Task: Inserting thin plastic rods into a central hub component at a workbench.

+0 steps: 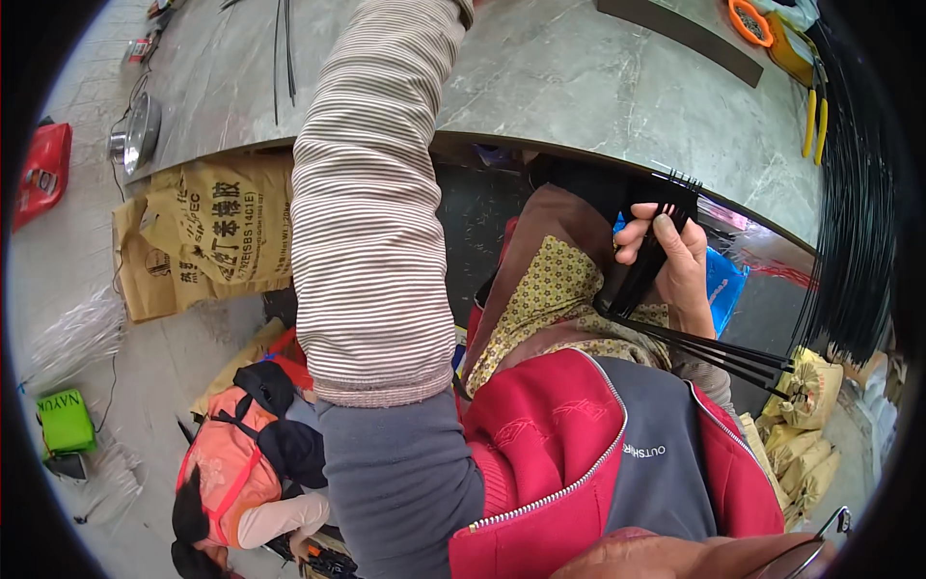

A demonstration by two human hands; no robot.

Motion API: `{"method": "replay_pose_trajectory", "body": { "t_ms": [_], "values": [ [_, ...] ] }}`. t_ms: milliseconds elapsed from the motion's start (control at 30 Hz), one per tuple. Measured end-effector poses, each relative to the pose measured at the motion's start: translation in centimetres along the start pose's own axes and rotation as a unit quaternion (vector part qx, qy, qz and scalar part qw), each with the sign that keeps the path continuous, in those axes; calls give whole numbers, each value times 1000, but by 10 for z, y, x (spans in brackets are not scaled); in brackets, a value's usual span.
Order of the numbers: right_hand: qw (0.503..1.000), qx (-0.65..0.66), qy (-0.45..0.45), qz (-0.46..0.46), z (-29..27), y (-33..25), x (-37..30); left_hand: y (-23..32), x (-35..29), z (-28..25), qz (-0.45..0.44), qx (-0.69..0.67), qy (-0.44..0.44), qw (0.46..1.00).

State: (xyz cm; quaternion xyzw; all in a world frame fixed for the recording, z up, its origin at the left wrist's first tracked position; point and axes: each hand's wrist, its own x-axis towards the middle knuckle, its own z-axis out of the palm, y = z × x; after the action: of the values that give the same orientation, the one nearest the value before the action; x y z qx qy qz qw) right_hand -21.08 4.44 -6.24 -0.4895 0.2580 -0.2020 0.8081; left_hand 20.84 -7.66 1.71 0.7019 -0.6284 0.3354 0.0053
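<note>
My right hand (675, 251) is closed around a bundle of narrow black strips (639, 280), held over my lap beside the table edge. The strips' short ends fan out above the fingers like tines, and several long ones trail down to the right. How they are joined is too dark to tell. My left arm, in a striped sleeve (371, 203), reaches up across the table (550, 87). Its hand lies beyond the top edge, out of view. A brown patterned apron (545, 289) covers my lap.
A thick hank of black strands (854, 212) hangs over the table's right side, near yellow-handled pliers (816, 121) and an orange bowl (750, 21) of small parts. A long dark flat bar (680, 39) lies on top. Brown paper sacks (217, 232) stand left. Another person (251, 454) works at lower left.
</note>
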Motion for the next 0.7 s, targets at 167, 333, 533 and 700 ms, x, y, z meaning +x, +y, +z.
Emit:
{"method": "replay_pose_trajectory", "body": {
  "t_ms": [167, 333, 533, 700],
  "values": [
    [1000, 5, -1, 1, 1, 5, 2, 8, -19, -25, -54, -72, 141, 986],
    [1000, 9, -4, 0, 3, 7, 3, 37, -41, -67, -89, -249, 256, 930],
    [1000, 9, -3, 0, 2, 3, -1, 76, -93, -133, -159, -568, 288, 754],
    [1000, 6, -9, -11, 1, 3, -3, 89, -146, -179, -305, -610, 241, 691]
  ]
}}
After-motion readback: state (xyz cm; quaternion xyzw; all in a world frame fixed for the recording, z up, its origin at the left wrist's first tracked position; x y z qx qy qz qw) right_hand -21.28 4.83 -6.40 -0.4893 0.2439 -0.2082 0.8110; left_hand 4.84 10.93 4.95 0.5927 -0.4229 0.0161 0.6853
